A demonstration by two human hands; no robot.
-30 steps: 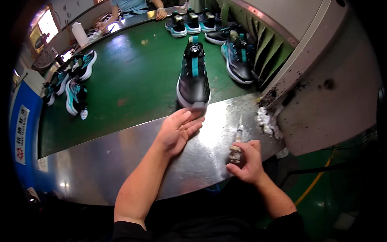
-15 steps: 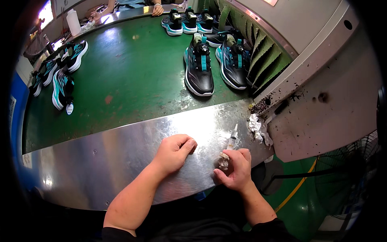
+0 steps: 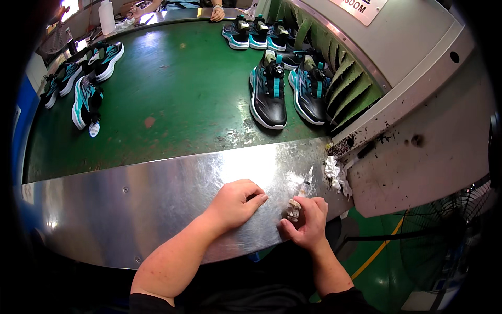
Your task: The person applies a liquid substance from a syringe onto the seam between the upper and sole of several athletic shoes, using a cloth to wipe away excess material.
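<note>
My left hand [image 3: 236, 201] rests on the shiny steel ledge [image 3: 130, 204], fingers curled in, holding nothing. My right hand [image 3: 307, 224] sits beside it at the ledge's near edge, gripping a small syringe [image 3: 304, 187] whose tip points away from me, together with a wad of pale cloth [image 3: 293, 209]. Beyond the ledge, on the green conveyor belt [image 3: 172, 89], a black and teal shoe [image 3: 268, 91] stands with a second one [image 3: 308, 89] to its right, next to the green flap curtain.
A grey machine housing [image 3: 418, 104] with a green flap curtain [image 3: 334, 68] covers the belt's right end. A crumpled white rag [image 3: 334, 175] lies at its base. More teal shoes [image 3: 86, 91] lie at the belt's left and far end, where another person's hand [image 3: 215, 13] rests. A fan [image 3: 455, 246] stands at the lower right.
My left hand has pulled back from the black shoe and curled on the ledge. The shoe has travelled away along the belt toward the curtain. My right hand still holds the syringe.
</note>
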